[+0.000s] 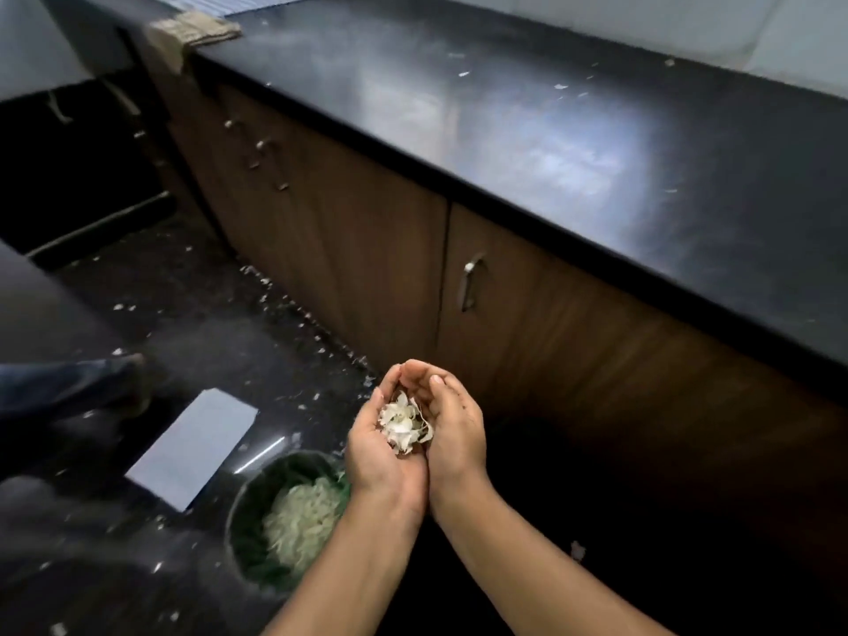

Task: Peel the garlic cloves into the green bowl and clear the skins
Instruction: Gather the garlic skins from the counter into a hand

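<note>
- The garlic skins (404,424) lie as a small pale heap in the hollow of two cupped hands, held above the floor and just right of a bin (251,498)
- They look dry, papery and almost weightless: a draught or a quick tip would likely scatter them, and squeezing only crumples them
- Best carried from beneath, as here, with the hand edges sealed so no flake slips through; picking with the fingertips suits single stray pieces only
- The left hand (385,447) is curled into a scoop under the heap, its outer edge pressed against the right hand (454,429), which curves round the other side with the fingers bent inward
- The bin has a green inside and already holds a pale shredded mass, probably more skins
- Loose skins (275,291) speckle the dark floor along the cupboard doors (367,268); a few flecks sit on the black worktop (550,130)
- A pale flat sheet (192,452) lies on the floor beside the bin, and a folded cloth (192,29) rests on the worktop's far corner
- No bowl of peeled cloves can be made out
</note>
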The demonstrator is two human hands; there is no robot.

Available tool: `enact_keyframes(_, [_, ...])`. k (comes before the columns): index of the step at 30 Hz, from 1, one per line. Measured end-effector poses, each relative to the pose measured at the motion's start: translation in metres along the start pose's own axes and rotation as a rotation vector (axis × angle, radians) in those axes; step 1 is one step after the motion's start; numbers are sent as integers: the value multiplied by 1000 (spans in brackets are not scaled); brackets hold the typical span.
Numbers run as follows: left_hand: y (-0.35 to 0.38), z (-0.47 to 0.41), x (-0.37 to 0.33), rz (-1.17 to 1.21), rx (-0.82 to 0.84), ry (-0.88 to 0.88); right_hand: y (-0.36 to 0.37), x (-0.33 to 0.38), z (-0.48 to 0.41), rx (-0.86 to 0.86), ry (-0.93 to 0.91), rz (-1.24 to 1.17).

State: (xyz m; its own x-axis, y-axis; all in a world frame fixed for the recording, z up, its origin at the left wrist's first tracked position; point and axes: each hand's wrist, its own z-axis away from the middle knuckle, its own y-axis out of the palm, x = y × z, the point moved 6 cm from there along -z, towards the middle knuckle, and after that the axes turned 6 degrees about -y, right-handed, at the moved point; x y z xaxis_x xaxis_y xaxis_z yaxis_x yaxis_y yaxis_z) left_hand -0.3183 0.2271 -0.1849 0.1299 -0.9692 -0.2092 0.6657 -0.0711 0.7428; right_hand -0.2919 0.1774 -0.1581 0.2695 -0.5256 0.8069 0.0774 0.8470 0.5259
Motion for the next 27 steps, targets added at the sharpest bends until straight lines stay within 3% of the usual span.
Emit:
enact_keyframes(5, [-83, -23, -61, 124, -238, 94, 27, -114, 1, 36, 261, 157])
enact_keyframes(9, [-149, -47, -91, 377, -338, 129, 34, -201, 11, 53, 531, 189])
enact_keyframes(13, [-218, -76, -106, 332, -484, 127, 20, -265, 13, -13, 741, 303])
enact_keyframes(18, [-273, -102, -116, 298, -604, 45, 14, -293, 8, 61, 872, 560])
enact_keyframes(24, [-299, -118, -125, 323, -626, -7, 11, -317, 1, 126, 942, 674])
enact_keyframes(27, [-308, -125, -126, 306, -604, -28, 11, -327, -4, 260, 931, 788])
